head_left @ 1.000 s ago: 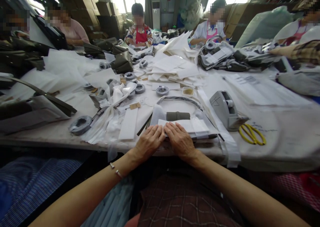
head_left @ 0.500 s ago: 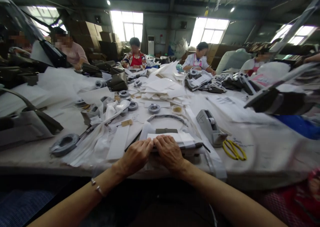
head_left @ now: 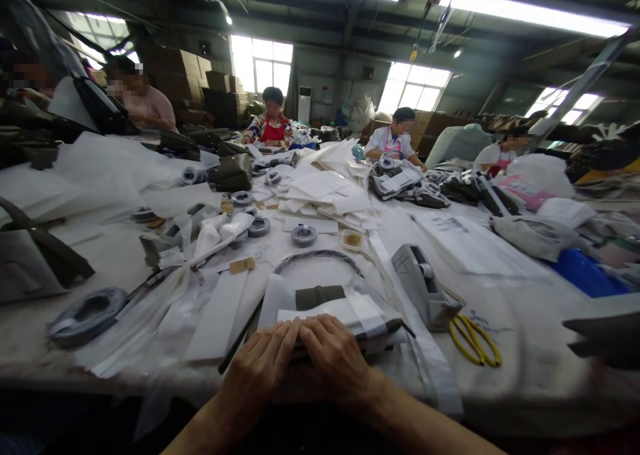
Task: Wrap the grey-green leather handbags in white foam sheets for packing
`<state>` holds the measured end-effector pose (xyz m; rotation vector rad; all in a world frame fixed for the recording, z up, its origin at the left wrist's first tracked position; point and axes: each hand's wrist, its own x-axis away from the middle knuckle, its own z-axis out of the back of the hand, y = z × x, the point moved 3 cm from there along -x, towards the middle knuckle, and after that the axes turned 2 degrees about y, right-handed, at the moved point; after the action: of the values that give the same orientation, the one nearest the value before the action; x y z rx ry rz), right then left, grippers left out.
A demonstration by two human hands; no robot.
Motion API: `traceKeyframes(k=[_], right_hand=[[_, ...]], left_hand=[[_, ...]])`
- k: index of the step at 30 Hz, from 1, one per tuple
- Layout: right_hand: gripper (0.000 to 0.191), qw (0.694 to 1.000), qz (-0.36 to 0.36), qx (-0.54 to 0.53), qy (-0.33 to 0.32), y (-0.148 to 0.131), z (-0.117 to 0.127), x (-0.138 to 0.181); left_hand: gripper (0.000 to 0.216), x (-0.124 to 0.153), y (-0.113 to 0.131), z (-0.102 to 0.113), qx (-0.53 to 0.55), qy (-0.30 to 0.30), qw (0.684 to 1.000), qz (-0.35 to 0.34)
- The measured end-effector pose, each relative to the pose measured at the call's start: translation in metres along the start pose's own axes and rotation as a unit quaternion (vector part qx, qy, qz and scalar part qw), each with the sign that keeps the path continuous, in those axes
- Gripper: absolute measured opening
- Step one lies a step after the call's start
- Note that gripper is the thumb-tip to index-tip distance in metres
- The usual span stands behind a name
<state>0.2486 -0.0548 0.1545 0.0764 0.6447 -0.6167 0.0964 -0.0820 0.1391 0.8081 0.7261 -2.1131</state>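
Pressing down side by side, the left hand (head_left: 257,371) and right hand (head_left: 336,365) lie flat with their fingers (head_left: 287,331) stretched out and close together. They clamp nothing and only bear on the near edge of a paper-wrapped bundle (head_left: 360,311). The two hands touch each other at the thumbs. The bundle lies directly under the fingertips and runs on past them and to the right. Just beyond the fingertips an olive-green piece (head_left: 320,296) shows above the white paper.

As a judgement, the loose paper folds to the right of the right hand are not held by anything. They could spring open or slide if the pressure eased, since the palms cover only the near edge.

Farther out from the fingertips a curved grey strap (head_left: 320,255) arches on the table (head_left: 525,368). A grey tape dispenser (head_left: 420,283) stands to the right of the right hand, near but apart from it, and yellow scissors (head_left: 475,341) lie beyond it. A long white strip (head_left: 217,315) lies to the left of the left hand, with a grey tape roll (head_left: 87,311) well off on that side. Other people sit working at the far side.
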Motion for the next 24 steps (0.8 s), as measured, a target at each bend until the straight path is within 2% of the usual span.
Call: traceKeyframes(k=[3,5,8,11,14,17,21,24], right_hand=[[0.021,0.995,-0.016,-0.092,0.02,0.012,0.023,0.006],[0.02,0.991,-0.065,-0.104,0.056,0.035,0.048,0.017],[0.021,0.979,-0.177,-0.013,0.105,0.083,0.087,0.052],[0.019,0.95,-0.284,0.103,0.076,0.127,0.112,0.098],[0.028,0.914,-0.371,0.163,0.022,0.154,0.114,0.135],[0.03,0.893,-0.42,0.16,-0.029,0.163,0.1,0.154],[0.032,0.885,-0.438,0.152,-0.047,0.162,0.085,0.161],[0.034,0.891,-0.425,0.155,-0.037,0.16,0.089,0.16]], left_hand=[[0.035,0.006,-0.001,0.0,0.019,0.007,1.0,0.02],[0.035,0.01,-0.004,0.0,0.039,0.007,0.999,0.037],[0.034,0.014,-0.008,-0.001,0.059,0.009,0.997,0.057],[0.037,0.017,-0.007,-0.003,0.069,0.001,0.996,0.061],[0.037,0.018,-0.005,-0.003,0.077,-0.007,0.995,0.062],[0.036,0.018,-0.004,-0.003,0.08,-0.014,0.995,0.062],[0.036,0.018,-0.004,-0.003,0.075,-0.018,0.995,0.061],[0.035,0.018,-0.003,-0.004,0.064,-0.017,0.996,0.058]])
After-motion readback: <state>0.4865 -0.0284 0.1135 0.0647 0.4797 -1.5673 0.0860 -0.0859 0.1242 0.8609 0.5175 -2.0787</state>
